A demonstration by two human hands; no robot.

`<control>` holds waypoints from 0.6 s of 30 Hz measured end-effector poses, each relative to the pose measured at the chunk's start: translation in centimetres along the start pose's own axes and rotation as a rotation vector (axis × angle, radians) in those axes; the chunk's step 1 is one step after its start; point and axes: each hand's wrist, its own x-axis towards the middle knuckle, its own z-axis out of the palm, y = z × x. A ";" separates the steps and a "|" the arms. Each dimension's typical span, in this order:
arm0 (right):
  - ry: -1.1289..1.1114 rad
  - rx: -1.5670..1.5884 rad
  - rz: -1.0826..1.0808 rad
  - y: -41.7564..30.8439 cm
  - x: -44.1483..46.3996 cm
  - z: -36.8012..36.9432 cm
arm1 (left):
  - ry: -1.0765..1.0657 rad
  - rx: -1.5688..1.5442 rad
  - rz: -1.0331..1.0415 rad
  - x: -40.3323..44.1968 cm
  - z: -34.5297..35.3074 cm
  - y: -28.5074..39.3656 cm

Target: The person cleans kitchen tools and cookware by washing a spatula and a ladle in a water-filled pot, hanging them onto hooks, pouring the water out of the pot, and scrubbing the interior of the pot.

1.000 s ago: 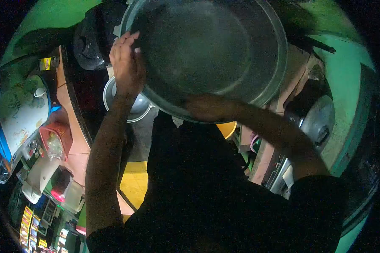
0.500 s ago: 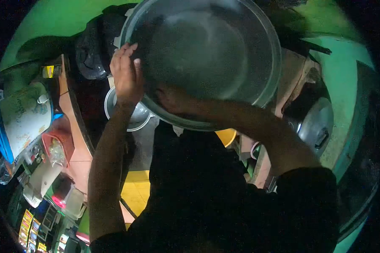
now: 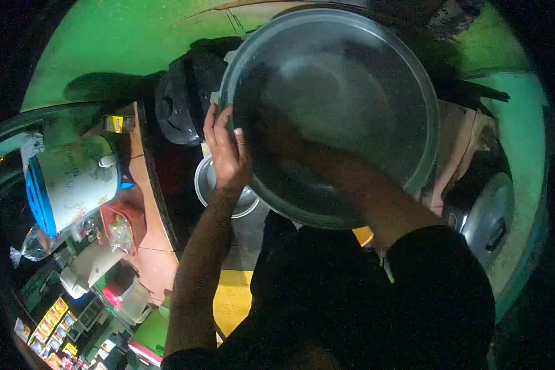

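Observation:
A large round grey basin [image 3: 351, 92] fills the upper middle of the view, its inside facing me and a pale, cloudy ring showing on its bottom. My left hand [image 3: 229, 154] grips the basin's left rim, with the thumb on the inner side and the fingers along the outside. Inside the basin, my right hand [image 3: 283, 139] reaches across toward the left wall. Deep shadow hides its fingers, so whether it holds anything is unclear. Below the left rim, partly covered by my left arm, stands a smaller metal bowl [image 3: 245, 206].
A black lidded pot [image 3: 182, 102] stands left of the basin. Farther left are a white container with a blue lid [image 3: 74, 179] and a red basket [image 3: 129, 228] on a tiled counter [image 3: 157, 209]. A metal lid [image 3: 490, 216] leans at the right. Yellow flooring [image 3: 233, 296] shows below.
The whole view has shifted, so the basin and surroundings appear lower and farther right. My right hand has moved deeper into the basin, while my left stays on the rim.

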 end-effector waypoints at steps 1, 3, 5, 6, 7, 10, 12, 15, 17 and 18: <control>0.192 -0.043 0.002 0.1 1.8 0.9 | 0.015 0.010 -0.017 0.0 0.2 -0.3; 0.323 -0.084 0.285 -0.1 5.9 -1.9 | -0.001 0.000 -0.050 0.1 0.1 -0.2; 0.585 0.032 0.202 6.0 8.5 3.0 | 0.001 0.018 -0.040 -0.2 0.3 -0.4; 0.840 0.135 0.105 8.7 10.1 4.2 | 0.000 0.002 -0.053 -0.2 0.3 -0.4; 1.026 0.121 0.251 8.7 11.9 1.8 | 0.004 -0.012 -0.066 -0.1 0.3 -0.3; 1.009 0.172 0.545 11.1 14.9 -2.2 | 0.002 0.000 -0.069 0.0 0.1 -0.5; 0.677 0.003 0.516 8.5 11.8 -3.3 | 0.002 -0.021 -0.085 -0.1 0.2 -0.3; 0.220 -0.410 0.137 6.8 4.9 -1.6 | 0.017 -0.020 -0.042 0.1 0.1 -0.6; -0.012 -0.402 -0.076 3.1 2.0 -5.0 | 0.037 -0.075 -0.075 -0.1 0.1 -0.5; -0.111 -0.389 -0.100 2.6 1.3 -5.5 | 0.055 -0.056 -0.074 -0.1 0.3 -0.7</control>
